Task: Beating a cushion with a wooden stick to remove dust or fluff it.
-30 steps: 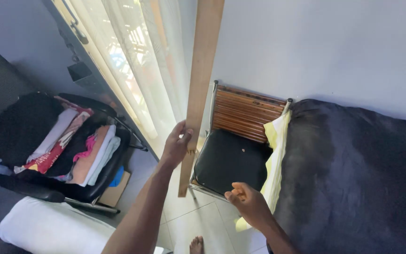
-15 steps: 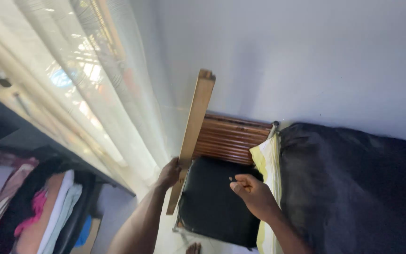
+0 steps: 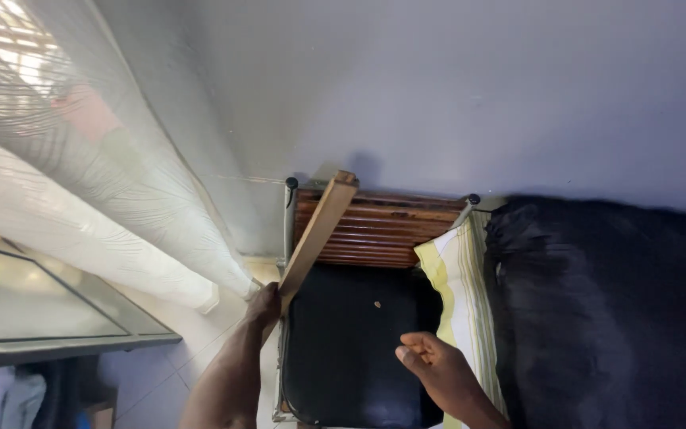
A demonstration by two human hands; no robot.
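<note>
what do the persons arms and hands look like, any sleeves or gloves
Both forearms are bare as far as the picture shows, with no sleeve in view. The left hand and right hand have no gloves, and no watch, ring or band is visible.

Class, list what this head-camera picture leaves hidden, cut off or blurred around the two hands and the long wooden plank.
- Long wooden plank: lower end hidden behind the left hand, head view.
- Right hand: palm faces away, so any contents are unseen.
- Black padded chair seat: front cut by the bottom edge.
- Sheer white curtain: motion-blurred.
</note>
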